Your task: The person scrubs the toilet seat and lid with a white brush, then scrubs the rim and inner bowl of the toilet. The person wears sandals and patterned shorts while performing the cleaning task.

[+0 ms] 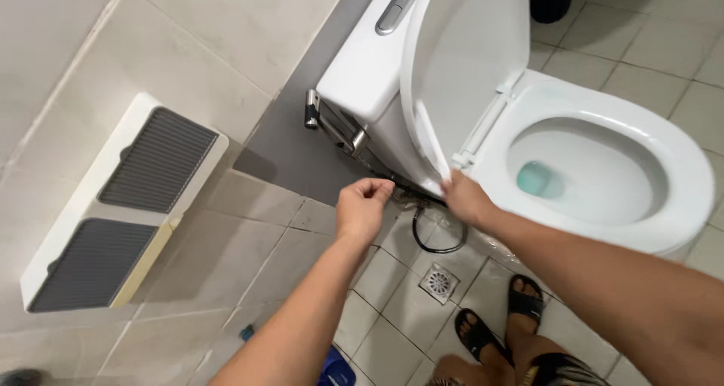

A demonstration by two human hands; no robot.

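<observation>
1. Two bare hands reach down beside a white toilet; I go from left to right.
2. Far left, a white wall shelf with two grey ribbed mats hangs on the tiled wall.
3. Near the floor's lower edge sits a small blue thing, too small to tell apart.
4. Left hand: its grip is curled, fingertips pinched together near the dark hose end under the cistern; I cannot tell whether it grasps anything.
5. A chrome sprayer holder is fixed to the side of the cistern.
6. A black hose loops on the floor tiles, just above the square floor drain.
7. Right hand: its grip is hidden behind the hand, which touches the lower edge of the raised toilet lid.
8. The toilet bowl stands open, blue water at its bottom.
9. Below, two feet in black sandals stand on the tiles.
</observation>
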